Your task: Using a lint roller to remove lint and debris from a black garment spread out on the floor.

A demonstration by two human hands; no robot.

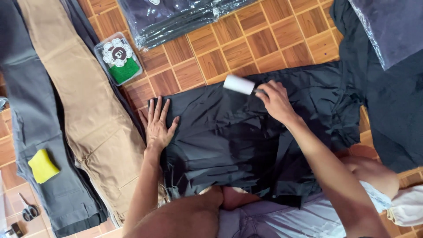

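Note:
A black garment [238, 132] lies spread on the wooden parquet floor in front of my knees. My left hand [158, 125] presses flat on its left edge, fingers apart. My right hand [275, 101] grips the handle of a white lint roller [239, 84], whose roll rests on the garment's far edge.
Tan trousers [83, 101] and grey trousers [35, 128] lie at the left, with a yellow sponge [42, 165] on the grey pair. A small clear box with a green patch [119, 59], scissors [27, 210], bagged dark clothes [176, 17] and more black cloth [387, 105] surround the spot.

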